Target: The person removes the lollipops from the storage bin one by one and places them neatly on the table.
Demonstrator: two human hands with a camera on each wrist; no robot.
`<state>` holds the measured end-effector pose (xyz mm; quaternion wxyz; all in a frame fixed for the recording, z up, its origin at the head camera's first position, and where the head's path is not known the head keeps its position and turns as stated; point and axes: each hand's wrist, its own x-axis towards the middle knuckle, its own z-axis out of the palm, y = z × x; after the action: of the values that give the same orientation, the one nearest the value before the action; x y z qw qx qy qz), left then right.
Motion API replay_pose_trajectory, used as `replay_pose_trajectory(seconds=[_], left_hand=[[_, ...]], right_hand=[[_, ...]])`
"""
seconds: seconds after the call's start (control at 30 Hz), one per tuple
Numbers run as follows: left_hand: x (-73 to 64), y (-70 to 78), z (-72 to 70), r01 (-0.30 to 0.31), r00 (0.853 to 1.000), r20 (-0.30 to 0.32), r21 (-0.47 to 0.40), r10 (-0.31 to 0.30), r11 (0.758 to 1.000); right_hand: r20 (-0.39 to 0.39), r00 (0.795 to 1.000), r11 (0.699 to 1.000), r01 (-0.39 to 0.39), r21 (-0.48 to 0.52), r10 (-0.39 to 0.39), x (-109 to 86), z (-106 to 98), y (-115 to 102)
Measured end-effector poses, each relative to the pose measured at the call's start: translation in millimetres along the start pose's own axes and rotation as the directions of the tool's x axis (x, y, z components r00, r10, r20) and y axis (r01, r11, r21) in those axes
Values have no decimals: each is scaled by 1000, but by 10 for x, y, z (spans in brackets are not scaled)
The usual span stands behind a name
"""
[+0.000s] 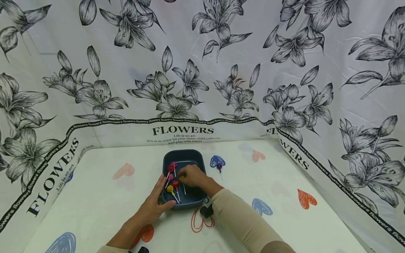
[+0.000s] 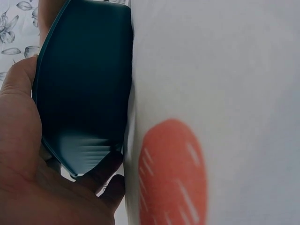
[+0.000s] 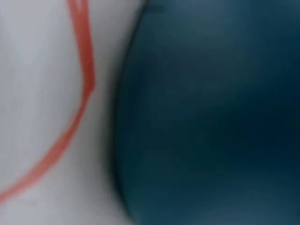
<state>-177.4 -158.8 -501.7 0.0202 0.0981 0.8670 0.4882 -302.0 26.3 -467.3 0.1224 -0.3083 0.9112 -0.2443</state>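
A dark blue tray (image 1: 196, 203) stands on the table, with several lollipops in its left half. Among these are a yellow lollipop (image 1: 170, 189), a red lollipop (image 1: 175, 184) and a pink lollipop (image 1: 174, 164), their white sticks at various angles. My left hand (image 1: 155, 203) grips the tray's near left corner, fingers along the left side and thumb at the near edge; the left wrist view shows it against the outer wall (image 2: 84, 70). Reaching over the right rim, my right hand (image 1: 192, 175) pinches another yellow lollipop (image 1: 182, 178) inside the tray, stick pointing down.
A purple lollipop (image 1: 219, 166) lies on the table right of the tray, by a printed blue heart. The white tablecloth (image 1: 126, 196) carries printed hearts. A floral curtain (image 1: 221, 88) borders the table at the back and both sides. The right wrist view shows mostly blurred tray wall.
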Motion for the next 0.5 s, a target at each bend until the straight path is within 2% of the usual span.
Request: replay_pose_trajectory(seconds=[0.23, 0.5], left_hand=[[-4, 2, -10, 17, 1000, 6, 0, -17, 1000], [8, -7, -8, 38, 999, 22, 14, -38, 999]], right_hand=[[-106, 993, 999, 52, -13, -53, -13, -32, 27], [-228, 972, 984, 100, 146, -65, -111, -201, -34]])
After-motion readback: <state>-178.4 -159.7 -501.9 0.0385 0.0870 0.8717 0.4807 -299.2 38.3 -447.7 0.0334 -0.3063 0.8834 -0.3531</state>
